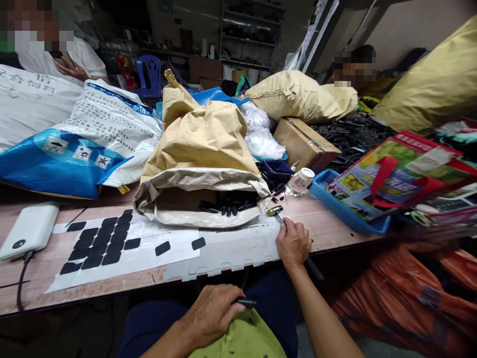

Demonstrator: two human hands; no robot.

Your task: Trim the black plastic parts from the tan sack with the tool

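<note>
My left hand [211, 314] rests low over a green bag [246, 340] on my lap, fingers pinched on a small black rod-shaped part [246, 302]. My right hand [293, 243] lies on the table edge, closed around a thin tool [278, 215] whose metal tip with a yellow-green end points toward the open mouth of a tan paper sack [203, 164]. Several black parts [227, 205] lie inside that sack's mouth. A white sheet [122, 248] with several black rounded pads [100, 243] is spread on the wooden table [37, 278] to the left.
A white power bank [30, 229] with a cable sits far left. Blue-and-white sacks [85, 144], a cardboard box [303, 141], a clear jar [300, 181], a blue tray [346, 214] with a printed bag, yellow sacks and piled black parts crowd the back. Two other people sit beyond.
</note>
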